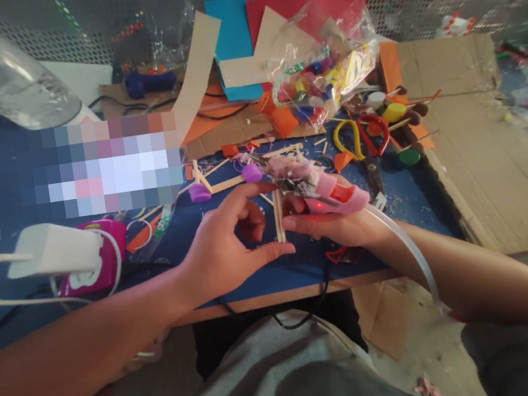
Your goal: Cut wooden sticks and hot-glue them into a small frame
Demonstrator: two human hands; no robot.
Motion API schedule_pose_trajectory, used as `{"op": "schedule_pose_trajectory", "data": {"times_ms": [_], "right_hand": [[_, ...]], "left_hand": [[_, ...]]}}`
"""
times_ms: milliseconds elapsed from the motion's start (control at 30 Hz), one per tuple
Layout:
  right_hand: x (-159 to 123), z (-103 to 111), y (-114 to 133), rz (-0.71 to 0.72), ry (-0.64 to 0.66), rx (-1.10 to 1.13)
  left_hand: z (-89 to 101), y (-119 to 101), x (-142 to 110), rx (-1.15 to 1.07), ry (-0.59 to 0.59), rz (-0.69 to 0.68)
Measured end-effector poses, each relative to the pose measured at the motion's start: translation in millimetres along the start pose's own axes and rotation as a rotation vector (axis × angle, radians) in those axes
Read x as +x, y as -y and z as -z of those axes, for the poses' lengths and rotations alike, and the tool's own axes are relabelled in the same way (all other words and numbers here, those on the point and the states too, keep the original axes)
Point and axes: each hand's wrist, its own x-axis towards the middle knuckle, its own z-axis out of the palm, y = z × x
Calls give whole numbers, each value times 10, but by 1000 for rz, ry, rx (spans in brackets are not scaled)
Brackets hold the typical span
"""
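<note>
My left hand (221, 240) pinches a small piece made of thin wooden sticks (278, 217) between thumb and forefinger, holding it upright. A pink hot glue gun (337, 193) lies in my right hand (347, 229), its nozzle end coated with grimy residue and pointing up and left. The right thumb and a fingertip also reach the right side of the sticks. From the gun's rear a clear glue stick (411, 249) curves down over the right forearm. Just beyond both hands lies a stick frame (227, 183) with purple caps (200, 192) attached or touching.
Yellow-and-red-handled scissors (361, 138) and several bottle caps (394, 112) lie to the right, beside cardboard (473, 149). A plastic bag of small parts (326, 78) sits behind. At left are a white charger (58, 253) in a magenta socket block and a tilted bottle (27, 87).
</note>
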Motion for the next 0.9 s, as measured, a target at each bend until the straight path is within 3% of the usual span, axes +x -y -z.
{"op": "schedule_pose_trajectory", "data": {"times_ms": [267, 900], "right_hand": [[-2, 36, -66, 223, 119, -185], [-18, -16, -118, 165, 56, -84]], "left_hand": [[-5, -5, 20, -20, -66, 111], [-25, 28, 16, -88, -103, 71]]}}
